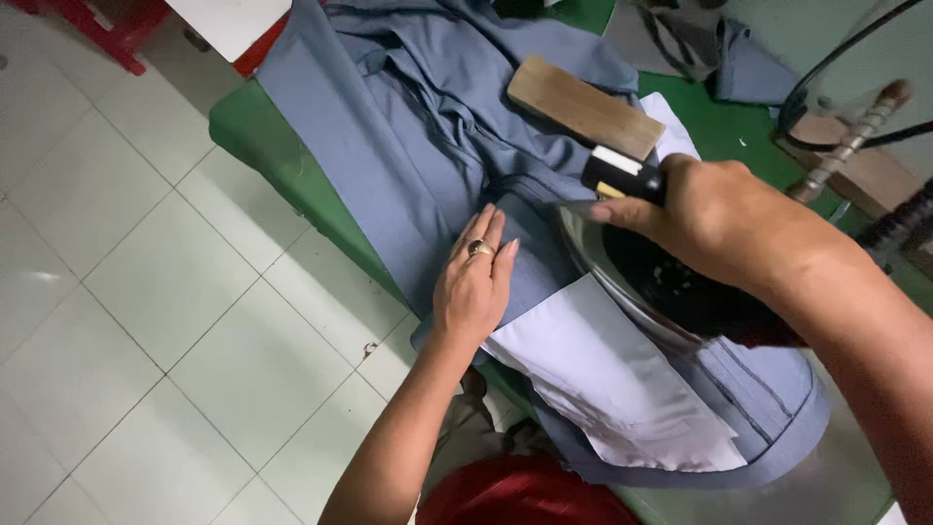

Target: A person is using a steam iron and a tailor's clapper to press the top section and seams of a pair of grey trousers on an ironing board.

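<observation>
risk noted: the left hand [473, 287] is lying flat on the blue-grey trousers [408, 146], fingertips [498, 231] just beside the hot soleplate of the iron [641, 277]; any slip could be burning them, and lingering could be scorching the cloth. left fingers are lying extended, gripping nothing. the right hand [724, 219] is clenching the iron's handle, the white pocket lining [603, 374] lying just below it.

Garment [408, 126] is spread on table [255, 136]; iron [661, 282] is set upon it, block [583, 107] behind, lining [622, 379] in front.
</observation>
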